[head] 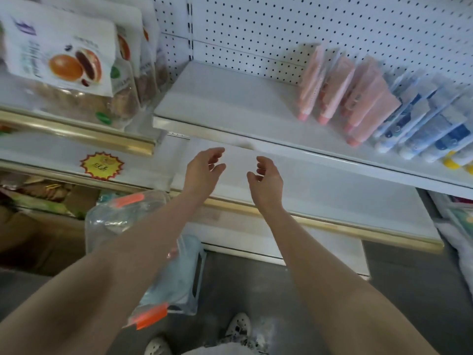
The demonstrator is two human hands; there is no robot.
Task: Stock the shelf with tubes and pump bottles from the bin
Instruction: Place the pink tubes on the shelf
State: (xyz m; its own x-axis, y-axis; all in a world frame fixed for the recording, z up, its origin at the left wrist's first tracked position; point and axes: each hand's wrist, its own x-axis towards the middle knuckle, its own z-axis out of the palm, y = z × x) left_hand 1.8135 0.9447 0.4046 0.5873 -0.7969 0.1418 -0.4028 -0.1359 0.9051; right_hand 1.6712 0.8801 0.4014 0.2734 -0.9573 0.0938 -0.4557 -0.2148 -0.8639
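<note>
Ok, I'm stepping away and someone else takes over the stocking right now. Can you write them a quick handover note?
Left hand: open, empty, just in front of the shelf edge.
Right hand: the same, beside it.
Bin: clear, orange latches, on the floor under the left arm; contents unclear.
Done: pink tubes and blue-and-white tubes sit in rows at the shelf's right end.
To do: fill the bare left part; no pump bottles are on the shelf.
</note>
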